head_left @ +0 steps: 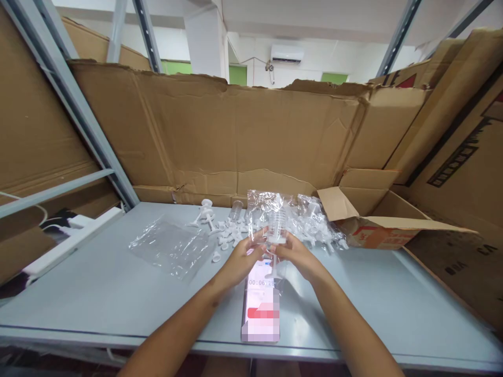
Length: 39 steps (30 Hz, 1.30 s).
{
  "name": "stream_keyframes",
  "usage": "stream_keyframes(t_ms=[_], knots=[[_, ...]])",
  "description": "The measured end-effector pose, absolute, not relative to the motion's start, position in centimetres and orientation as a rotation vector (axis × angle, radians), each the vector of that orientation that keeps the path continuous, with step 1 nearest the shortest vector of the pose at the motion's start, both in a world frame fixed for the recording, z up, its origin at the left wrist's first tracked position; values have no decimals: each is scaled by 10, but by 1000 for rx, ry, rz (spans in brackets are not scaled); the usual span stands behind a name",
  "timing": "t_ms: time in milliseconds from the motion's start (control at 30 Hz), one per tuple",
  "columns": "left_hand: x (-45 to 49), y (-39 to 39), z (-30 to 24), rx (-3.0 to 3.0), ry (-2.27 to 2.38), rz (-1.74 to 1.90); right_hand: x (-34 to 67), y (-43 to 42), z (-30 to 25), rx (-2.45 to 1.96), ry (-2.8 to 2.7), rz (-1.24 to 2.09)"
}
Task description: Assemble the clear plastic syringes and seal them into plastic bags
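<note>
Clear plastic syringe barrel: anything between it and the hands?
Nothing visible. The clear plastic syringe barrel is already pinched by the left hand and right hand, held above the phone.

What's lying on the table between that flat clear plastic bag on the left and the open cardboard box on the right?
In the head view, a scatter of small white plastic parts and crinkled clear bags lies between the plastic bag and the cardboard box.

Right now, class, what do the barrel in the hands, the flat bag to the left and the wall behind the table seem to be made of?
Barrel: likely clear hard plastic, see-through with printed rings.
Bag: thin clear plastic film, glossy and wrinkled.
Wall: brown cardboard, matt, creased, with torn edges.
</note>
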<state>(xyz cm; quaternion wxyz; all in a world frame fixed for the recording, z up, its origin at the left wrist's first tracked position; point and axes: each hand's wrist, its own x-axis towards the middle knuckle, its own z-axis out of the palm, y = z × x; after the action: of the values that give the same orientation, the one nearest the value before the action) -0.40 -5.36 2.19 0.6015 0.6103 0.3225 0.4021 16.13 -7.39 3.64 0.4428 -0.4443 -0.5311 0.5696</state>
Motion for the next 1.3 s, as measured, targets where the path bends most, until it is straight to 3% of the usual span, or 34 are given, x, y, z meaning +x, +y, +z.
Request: stream_keyframes(t_ms=[367, 867, 1133, 1300], knots=[[-9, -46, 27, 1038, 653, 755, 168, -64, 22, -1135, -1068, 1558], [-14, -39, 24, 774, 424, 593, 174, -63, 26, -1069, -1011, 1491], [-13, -40, 23, 1116, 582, 601, 199, -55, 31, -1189, -827, 1309], [-18, -29, 13, 1954, 1203, 927, 211, -54, 37, -1204, -631, 1290]])
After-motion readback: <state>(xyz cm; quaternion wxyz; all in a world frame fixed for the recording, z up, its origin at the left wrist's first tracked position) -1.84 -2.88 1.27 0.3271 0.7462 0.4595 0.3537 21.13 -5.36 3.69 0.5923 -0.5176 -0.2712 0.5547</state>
